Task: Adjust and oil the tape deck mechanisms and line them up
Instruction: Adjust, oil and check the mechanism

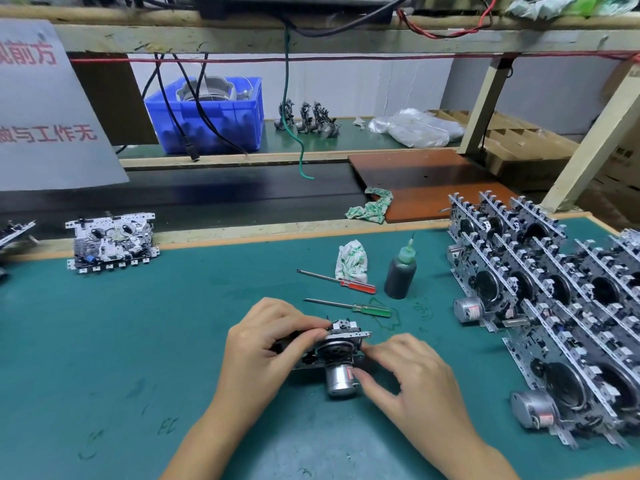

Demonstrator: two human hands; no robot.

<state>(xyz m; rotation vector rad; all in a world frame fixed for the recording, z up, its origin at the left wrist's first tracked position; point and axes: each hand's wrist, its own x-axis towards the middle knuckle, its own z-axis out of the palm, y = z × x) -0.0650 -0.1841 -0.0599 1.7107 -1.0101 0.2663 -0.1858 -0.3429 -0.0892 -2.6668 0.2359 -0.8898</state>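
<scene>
One metal tape deck mechanism (332,351) stands on edge near centre; finished ones (554,306) stand in rows at right; the oil bottle (401,271) stands upright between.

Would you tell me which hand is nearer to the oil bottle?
Right. The right hand lies below the oil bottle; the left hand is farther, down-left.

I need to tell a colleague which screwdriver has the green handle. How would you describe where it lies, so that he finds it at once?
Start at the teal work mat and find the dark oil bottle with a green nozzle near its middle. Two screwdrivers lie just left of that bottle. The green-handled screwdriver is the nearer one, closest to the hands, while the red-handled screwdriver lies behind it beside a crumpled cloth.
</scene>
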